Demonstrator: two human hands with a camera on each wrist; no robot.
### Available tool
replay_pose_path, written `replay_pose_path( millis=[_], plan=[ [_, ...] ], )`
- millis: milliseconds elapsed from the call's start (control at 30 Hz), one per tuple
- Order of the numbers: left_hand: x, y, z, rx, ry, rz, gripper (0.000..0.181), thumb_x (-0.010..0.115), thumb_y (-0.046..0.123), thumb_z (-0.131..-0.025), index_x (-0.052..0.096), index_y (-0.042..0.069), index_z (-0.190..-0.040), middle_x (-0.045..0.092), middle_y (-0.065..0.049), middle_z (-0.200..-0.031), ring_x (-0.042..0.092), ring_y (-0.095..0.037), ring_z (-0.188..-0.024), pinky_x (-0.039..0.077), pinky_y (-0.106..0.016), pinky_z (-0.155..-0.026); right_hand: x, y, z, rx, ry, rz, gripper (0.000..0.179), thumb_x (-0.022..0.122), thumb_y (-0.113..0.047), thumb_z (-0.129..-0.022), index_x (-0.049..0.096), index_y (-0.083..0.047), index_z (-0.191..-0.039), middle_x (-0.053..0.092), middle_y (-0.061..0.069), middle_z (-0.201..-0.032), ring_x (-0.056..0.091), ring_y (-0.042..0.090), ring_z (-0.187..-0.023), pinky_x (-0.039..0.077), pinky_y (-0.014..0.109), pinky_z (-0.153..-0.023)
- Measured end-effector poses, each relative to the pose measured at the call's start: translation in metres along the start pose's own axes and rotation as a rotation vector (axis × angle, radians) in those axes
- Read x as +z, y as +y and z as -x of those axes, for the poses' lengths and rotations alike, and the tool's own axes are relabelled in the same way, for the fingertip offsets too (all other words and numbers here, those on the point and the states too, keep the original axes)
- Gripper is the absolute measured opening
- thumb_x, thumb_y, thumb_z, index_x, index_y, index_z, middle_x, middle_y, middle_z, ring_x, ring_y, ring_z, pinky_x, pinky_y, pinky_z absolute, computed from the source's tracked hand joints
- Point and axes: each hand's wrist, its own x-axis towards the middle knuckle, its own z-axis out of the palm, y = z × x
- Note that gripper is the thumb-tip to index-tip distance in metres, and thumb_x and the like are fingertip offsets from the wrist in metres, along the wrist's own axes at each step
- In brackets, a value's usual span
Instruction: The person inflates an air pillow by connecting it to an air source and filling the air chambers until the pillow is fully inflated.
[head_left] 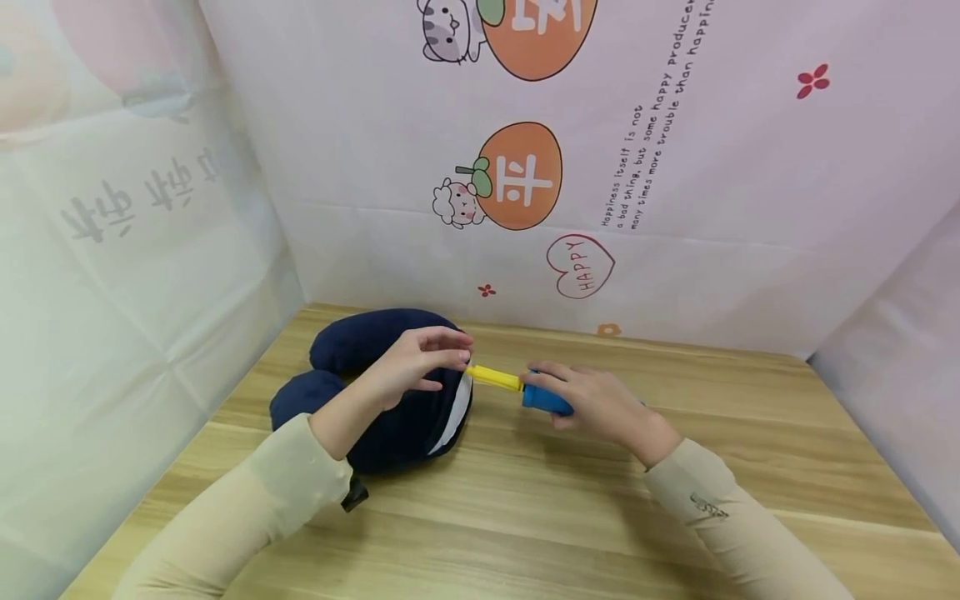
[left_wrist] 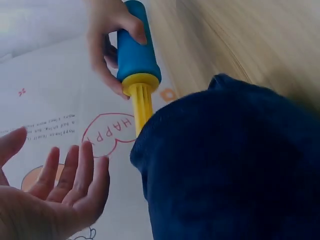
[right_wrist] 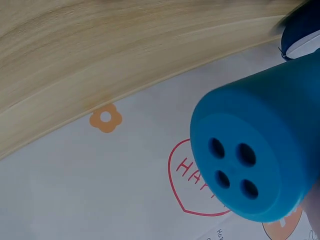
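A navy U-shaped neck pillow [head_left: 397, 437] with a white strip along its right side lies on the table. My right hand [head_left: 592, 402] grips the blue barrel of a hand air pump [head_left: 546, 400], held sideways right of the pillow. From it a yellow shaft [head_left: 495, 377] points left at the pillow's edge; in the left wrist view the pillow [left_wrist: 230, 160] hides its tip. My left hand [head_left: 411, 367] is over the pillow, near the shaft's end, its fingers loosely bent and holding nothing. Several round holes show in the barrel's blue end [right_wrist: 232, 167].
The wooden table [head_left: 525, 517] meets a printed white cloth wall [head_left: 360, 242] at the back, with more cloth on both sides. A small black piece [head_left: 355, 494] shows beneath my left sleeve, by the pillow's front edge.
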Motion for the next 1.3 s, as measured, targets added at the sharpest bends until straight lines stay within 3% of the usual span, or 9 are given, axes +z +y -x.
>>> replay_pose_path(
  millis=[167,267,433,567,900,1133,1300],
  plan=[
    [0.001,-0.003,-0.008,0.166,0.053,-0.45,0.034,0.075,0.017,-0.096,0.069,0.006,-0.127,0.069,-0.009,-0.123,0.068,-0.02,-0.099,0.057,-0.036,-0.084,0.002,0.0,0.001,0.012,0.005,-0.005,0.076,0.093,-0.021,-0.076,0.058,-0.015,-0.143,0.061,0.011,-0.14,0.071,0.029,-0.1,0.06,0.047,-0.077],
    [0.002,-0.006,-0.016,0.147,0.061,-0.6,0.036,0.079,0.018,-0.092,0.07,0.008,-0.126,0.069,-0.008,-0.122,0.067,-0.02,-0.099,0.056,-0.036,-0.082,0.002,0.0,0.001,0.012,0.003,-0.008,0.076,0.092,-0.022,-0.076,0.057,-0.015,-0.144,0.06,0.011,-0.141,0.071,0.029,-0.101,0.06,0.046,-0.077],
    [0.009,-0.012,-0.028,0.073,0.033,-0.769,0.048,0.085,0.029,-0.086,0.069,0.011,-0.128,0.063,-0.01,-0.123,0.062,-0.025,-0.106,0.052,-0.043,-0.091,0.001,0.0,0.0,0.011,0.0,-0.013,0.075,0.092,-0.02,-0.077,0.057,-0.015,-0.144,0.06,0.012,-0.141,0.071,0.03,-0.102,0.06,0.047,-0.078],
    [0.017,-0.016,-0.033,0.037,0.041,-0.886,0.054,0.085,0.035,-0.085,0.067,0.013,-0.131,0.06,-0.01,-0.122,0.06,-0.025,-0.101,0.052,-0.042,-0.086,0.0,0.0,-0.001,0.004,0.001,0.005,0.075,0.092,-0.02,-0.076,0.058,-0.015,-0.143,0.06,0.011,-0.14,0.071,0.029,-0.101,0.06,0.045,-0.078],
    [0.016,-0.026,-0.036,0.079,0.096,-0.97,0.041,0.084,0.025,-0.087,0.071,0.013,-0.124,0.061,-0.01,-0.12,0.061,-0.03,-0.106,0.053,-0.044,-0.088,-0.001,-0.003,-0.001,0.0,-0.005,0.003,0.074,0.092,-0.02,-0.075,0.06,-0.012,-0.142,0.061,0.012,-0.14,0.071,0.029,-0.101,0.06,0.045,-0.08],
    [0.01,-0.029,-0.039,0.101,0.107,-0.935,0.036,0.082,0.015,-0.087,0.071,0.01,-0.121,0.064,-0.011,-0.116,0.063,-0.029,-0.101,0.053,-0.044,-0.089,0.002,-0.001,-0.001,-0.021,0.022,0.016,0.075,0.093,-0.018,-0.074,0.06,-0.011,-0.141,0.061,0.012,-0.139,0.071,0.029,-0.098,0.06,0.045,-0.076],
    [0.003,-0.03,-0.041,0.134,0.12,-0.862,0.031,0.068,-0.002,-0.086,0.072,0.009,-0.115,0.066,-0.011,-0.109,0.064,-0.029,-0.098,0.053,-0.045,-0.086,0.003,-0.001,0.0,-0.023,0.022,0.018,0.074,0.092,-0.018,-0.074,0.06,-0.012,-0.14,0.061,0.011,-0.139,0.072,0.028,-0.097,0.06,0.043,-0.076]
  ],
)
